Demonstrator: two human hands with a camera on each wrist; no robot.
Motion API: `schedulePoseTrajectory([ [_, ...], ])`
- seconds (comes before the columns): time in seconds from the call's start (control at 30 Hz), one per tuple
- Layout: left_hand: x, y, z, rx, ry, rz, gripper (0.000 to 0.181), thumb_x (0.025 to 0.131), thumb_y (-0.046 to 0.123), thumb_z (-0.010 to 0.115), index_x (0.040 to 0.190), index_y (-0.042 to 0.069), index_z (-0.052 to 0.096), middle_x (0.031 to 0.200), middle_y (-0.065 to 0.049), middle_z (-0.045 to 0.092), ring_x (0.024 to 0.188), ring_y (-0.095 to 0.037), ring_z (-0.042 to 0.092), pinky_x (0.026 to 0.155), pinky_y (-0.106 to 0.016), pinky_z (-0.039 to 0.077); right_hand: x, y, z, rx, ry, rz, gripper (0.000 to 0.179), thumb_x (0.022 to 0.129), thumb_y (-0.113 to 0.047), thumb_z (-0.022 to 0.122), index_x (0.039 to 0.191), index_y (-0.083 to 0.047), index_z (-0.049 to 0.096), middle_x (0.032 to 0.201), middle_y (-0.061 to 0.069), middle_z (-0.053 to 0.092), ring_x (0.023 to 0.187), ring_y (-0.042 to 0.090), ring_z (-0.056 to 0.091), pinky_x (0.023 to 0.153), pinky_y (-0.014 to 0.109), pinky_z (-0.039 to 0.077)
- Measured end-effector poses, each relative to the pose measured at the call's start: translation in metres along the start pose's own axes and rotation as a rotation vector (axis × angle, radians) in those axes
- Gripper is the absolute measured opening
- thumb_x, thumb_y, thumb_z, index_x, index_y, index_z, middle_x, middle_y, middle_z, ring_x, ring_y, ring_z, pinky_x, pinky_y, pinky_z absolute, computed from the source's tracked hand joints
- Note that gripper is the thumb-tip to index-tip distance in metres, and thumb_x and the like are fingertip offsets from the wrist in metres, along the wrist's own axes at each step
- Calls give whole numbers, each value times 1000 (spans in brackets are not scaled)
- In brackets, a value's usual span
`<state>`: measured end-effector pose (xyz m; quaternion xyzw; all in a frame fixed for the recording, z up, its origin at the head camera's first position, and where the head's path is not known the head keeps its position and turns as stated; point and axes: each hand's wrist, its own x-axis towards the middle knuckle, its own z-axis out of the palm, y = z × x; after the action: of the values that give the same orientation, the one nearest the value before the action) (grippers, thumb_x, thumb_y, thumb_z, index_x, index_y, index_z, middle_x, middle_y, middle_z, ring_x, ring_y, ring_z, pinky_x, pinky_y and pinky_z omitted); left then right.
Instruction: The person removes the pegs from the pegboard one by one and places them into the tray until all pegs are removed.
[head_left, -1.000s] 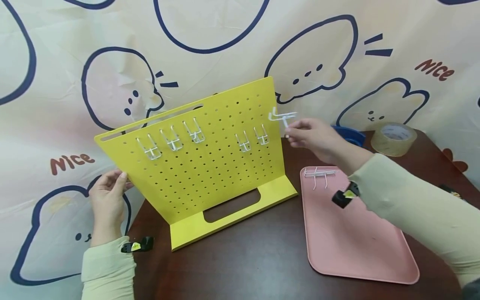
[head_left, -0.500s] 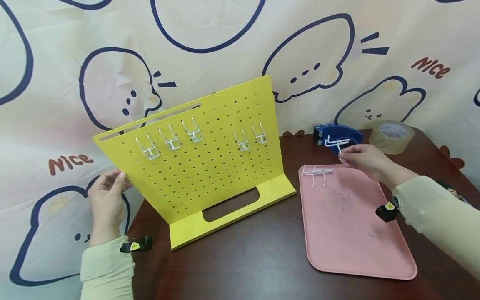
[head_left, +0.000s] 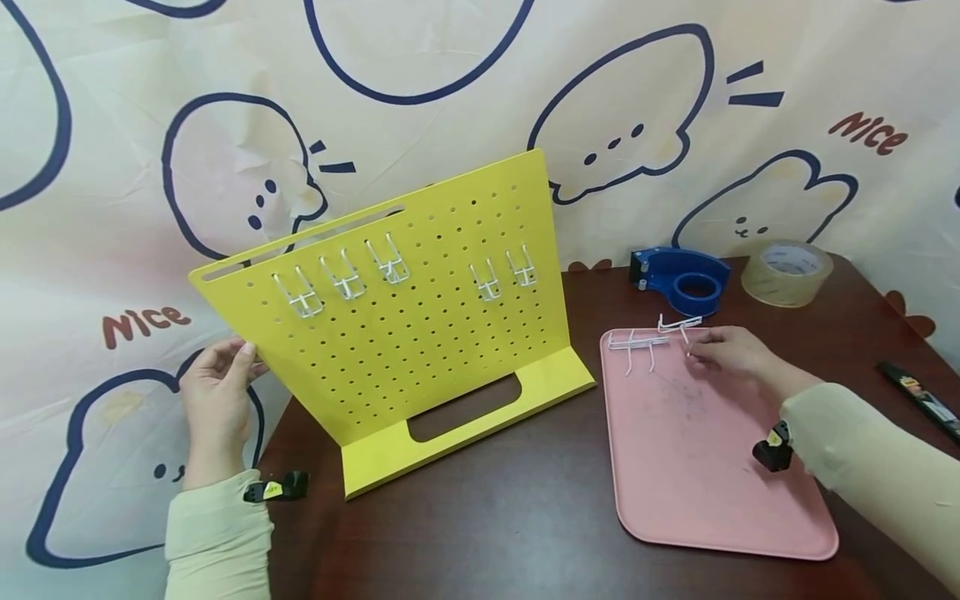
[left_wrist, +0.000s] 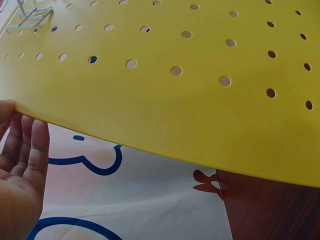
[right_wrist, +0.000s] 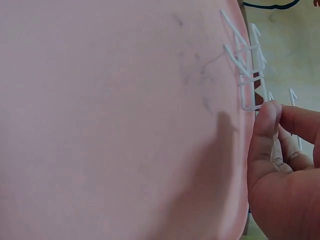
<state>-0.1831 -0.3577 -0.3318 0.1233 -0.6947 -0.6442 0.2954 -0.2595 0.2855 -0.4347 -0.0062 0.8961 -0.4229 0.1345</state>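
My left hand (head_left: 216, 404) pinches the left edge of a yellow pegboard (head_left: 378, 462), thumb in front and fingers behind. The board stands on its flat base, with several white wire hooks (head_left: 303, 296) hanging in two groups on its upper rows. Over the far edge of a pink tray (head_left: 712, 483), my right hand (head_left: 731, 354) pinches one white wire hook (head_left: 678, 324) between thumb and fingertips. Close to its left, more white wire hooks (head_left: 636, 342) lie in the tray's far left corner. From the right wrist, my fingers hide part of the held hook.
Behind the tray stand a blue tape dispenser (head_left: 682, 277) and a roll of clear tape (head_left: 786, 275). A dark, narrow object with a label (head_left: 921, 398) lies at the table's right. A patterned cloth (head_left: 450, 50) hangs behind the dark wooden table (head_left: 480, 533).
My right hand has carried the wire hook from beside the pegboard's right edge, rightward and down, to the far edge of the tray. The left hand keeps its hold on the board.
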Motion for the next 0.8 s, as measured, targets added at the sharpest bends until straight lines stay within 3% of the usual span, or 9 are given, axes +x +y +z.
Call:
schedulePoseTrajectory([
  [0.27,0,0,1,-5,-5,3,8,101,8,66,105,7,74,102,-1,67,88,-12,65,75,-12,55,3,1,12,212,-21,90,36,107,-15,58,129,14,56,87,-4,70,77,8,62,70,21,55],
  [0.47,0,0,2,-2,1,-3,9,101,8,66,106,6,73,102,0,67,88,-12,65,75,-12,55,5,-2,20,365,-26,102,36,106,-6,57,132,17,51,86,-4,69,75,6,67,73,24,60],
  [0.63,0,-1,2,-12,-3,-2,9,101,8,66,106,6,74,103,-1,68,88,-13,65,75,-13,55,5,-3,23,398,-62,102,31,106,-3,55,130,17,50,86,-2,67,75,6,66,73,24,61],
  [0.8,1,-2,1,-23,2,11,9,101,7,67,106,5,74,102,-1,67,88,-13,65,75,-13,55,6,-5,25,344,-47,113,27,106,-2,54,126,16,51,86,0,66,73,6,65,71,24,60],
])
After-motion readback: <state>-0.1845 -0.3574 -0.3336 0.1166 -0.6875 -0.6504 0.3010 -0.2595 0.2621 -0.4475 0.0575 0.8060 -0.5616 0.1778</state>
